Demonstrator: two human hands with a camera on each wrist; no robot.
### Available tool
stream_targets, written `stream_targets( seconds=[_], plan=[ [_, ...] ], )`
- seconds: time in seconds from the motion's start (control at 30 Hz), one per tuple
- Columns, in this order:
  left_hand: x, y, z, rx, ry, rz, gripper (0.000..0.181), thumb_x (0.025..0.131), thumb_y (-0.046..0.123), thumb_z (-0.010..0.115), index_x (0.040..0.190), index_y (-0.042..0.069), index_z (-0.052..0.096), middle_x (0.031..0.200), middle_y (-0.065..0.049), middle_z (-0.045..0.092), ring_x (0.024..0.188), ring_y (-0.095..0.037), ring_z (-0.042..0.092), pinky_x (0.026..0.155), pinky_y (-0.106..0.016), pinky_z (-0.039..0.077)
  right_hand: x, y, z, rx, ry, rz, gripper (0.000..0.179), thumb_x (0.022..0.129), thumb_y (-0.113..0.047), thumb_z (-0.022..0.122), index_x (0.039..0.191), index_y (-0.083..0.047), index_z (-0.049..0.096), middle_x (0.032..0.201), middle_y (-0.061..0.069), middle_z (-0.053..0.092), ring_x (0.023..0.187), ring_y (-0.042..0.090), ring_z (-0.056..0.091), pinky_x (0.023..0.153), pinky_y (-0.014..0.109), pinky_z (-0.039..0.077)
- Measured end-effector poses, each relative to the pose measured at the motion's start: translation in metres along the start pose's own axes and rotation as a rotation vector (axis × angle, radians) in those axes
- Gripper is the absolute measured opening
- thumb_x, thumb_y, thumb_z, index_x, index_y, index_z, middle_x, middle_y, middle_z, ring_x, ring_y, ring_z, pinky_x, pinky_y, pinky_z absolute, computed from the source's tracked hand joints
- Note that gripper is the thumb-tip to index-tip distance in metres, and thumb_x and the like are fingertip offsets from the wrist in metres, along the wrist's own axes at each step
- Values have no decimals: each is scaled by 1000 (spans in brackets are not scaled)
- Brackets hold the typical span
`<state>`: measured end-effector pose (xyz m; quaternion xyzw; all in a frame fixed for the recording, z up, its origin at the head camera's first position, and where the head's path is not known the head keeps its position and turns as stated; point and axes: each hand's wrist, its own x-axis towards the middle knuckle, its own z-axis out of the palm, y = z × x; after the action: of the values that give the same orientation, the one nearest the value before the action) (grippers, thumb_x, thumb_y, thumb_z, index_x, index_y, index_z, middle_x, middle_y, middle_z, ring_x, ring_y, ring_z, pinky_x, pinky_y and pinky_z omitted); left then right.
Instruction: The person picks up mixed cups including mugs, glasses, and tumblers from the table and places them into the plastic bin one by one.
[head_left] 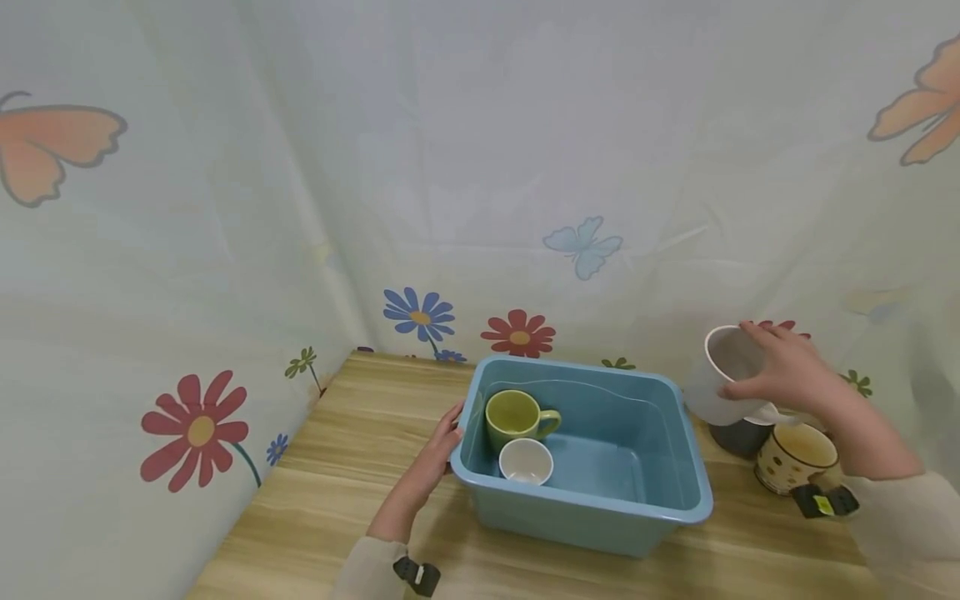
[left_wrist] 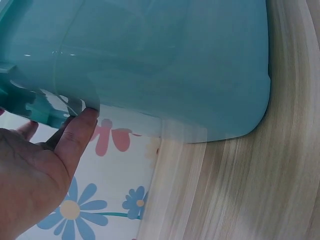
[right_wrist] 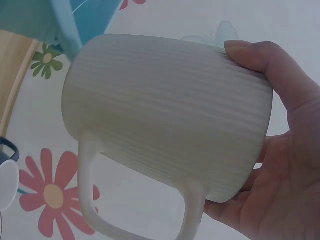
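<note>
My right hand grips a white ribbed mug by its rim end, thumb on the outer wall. The mug is tilted, its handle pointing away from the palm. In the head view it hangs just right of a blue plastic tub, above other cups. My left hand rests against the tub's left end; its fingertips touch the outer wall under the rim. Inside the tub, toward the left, stand a green mug and a small white cup.
A cream cup with brown dots stands on the wooden table right of the tub. Beside it a dark grey cup is partly hidden by the held mug. A curtain with flowers and butterflies hangs behind the table.
</note>
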<state>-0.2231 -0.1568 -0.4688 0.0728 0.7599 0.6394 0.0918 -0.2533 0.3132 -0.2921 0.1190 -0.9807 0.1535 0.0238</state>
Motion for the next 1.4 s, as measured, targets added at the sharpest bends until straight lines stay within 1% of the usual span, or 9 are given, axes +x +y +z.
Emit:
stream_targets(
  seconds=[0.23,0.4,0.5,0.63,0.73,0.9,1.13,1.23,1.4],
  plan=[
    [-2,4,0,-5,7,0,58,109,27,33,162,9,21,165,-30,26,136,-45,50,96,-45,54,5,-22,-1,37,-38,13,106,77,-35,85,150,17,30,147,47,33,129,64,32,93,79,41],
    [-2,4,0,-7,0,-8,58,109,28,32,163,10,20,165,-29,27,135,-45,51,96,-44,54,9,-34,2,55,-52,1,105,76,-35,85,152,14,31,148,45,34,128,62,34,93,76,46],
    [-2,5,1,-11,-2,-13,59,109,29,33,163,10,20,162,-31,30,134,-46,52,95,-45,55,12,-42,3,64,-54,-22,105,75,-35,85,152,12,32,148,44,35,127,61,37,91,71,50],
    [-2,5,0,-13,-10,-19,59,108,29,33,163,10,19,164,-30,28,134,-46,52,96,-45,55,16,-57,5,72,-59,-55,106,73,-36,86,152,11,34,147,42,38,126,58,40,88,66,54],
    [-2,4,0,-12,-9,-19,60,108,30,33,163,10,20,165,-28,27,133,-45,53,95,-45,56,18,-69,8,90,-74,-66,107,72,-38,86,154,8,34,149,39,39,126,56,41,88,65,54],
    [-1,3,0,-9,5,-11,60,108,31,34,163,11,21,163,-29,30,131,-43,54,94,-43,56,25,-84,17,131,-96,-110,106,71,-37,87,153,7,36,149,38,41,125,54,42,89,63,55],
    [-1,3,-2,-19,-7,-7,60,108,31,34,163,10,20,159,-33,33,133,-46,52,95,-45,55,39,-97,35,106,-96,-180,103,69,-38,86,150,7,41,144,37,47,122,52,48,86,59,56],
    [-1,3,-2,-19,-6,-7,60,108,31,34,163,10,20,160,-33,32,134,-47,51,95,-46,55,44,-103,44,110,-124,-178,103,70,-38,87,151,5,41,146,36,46,124,51,47,88,59,56],
    [-1,3,-2,-3,-3,-8,60,108,31,34,163,11,21,161,-32,32,134,-46,52,96,-47,55,50,-112,58,125,-177,-150,103,72,-37,88,154,1,39,151,32,44,127,49,46,91,61,56]
  ],
)
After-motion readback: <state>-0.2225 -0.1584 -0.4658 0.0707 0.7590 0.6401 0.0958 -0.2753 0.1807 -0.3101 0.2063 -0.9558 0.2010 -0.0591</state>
